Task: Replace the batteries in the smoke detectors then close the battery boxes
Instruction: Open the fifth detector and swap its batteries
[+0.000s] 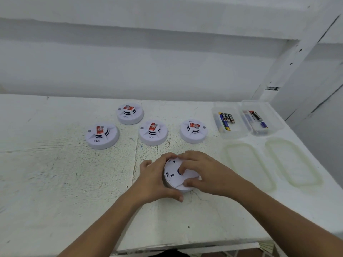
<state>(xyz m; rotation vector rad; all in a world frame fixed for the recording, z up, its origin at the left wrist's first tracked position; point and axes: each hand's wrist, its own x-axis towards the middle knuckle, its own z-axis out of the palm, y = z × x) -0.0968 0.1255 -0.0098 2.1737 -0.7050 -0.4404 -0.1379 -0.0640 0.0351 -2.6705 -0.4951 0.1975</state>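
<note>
Your bare left hand (156,179) and right hand (202,173)
Both forearms run bare too, uncovered as far as you can see them.

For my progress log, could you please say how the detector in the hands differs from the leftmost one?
The held detector lies back up, plain white; the leftmost detector sits dome up with a red sticker. The left hand and right hand grip the held detector; the leftmost detector stands untouched. Both are round and white.
</note>
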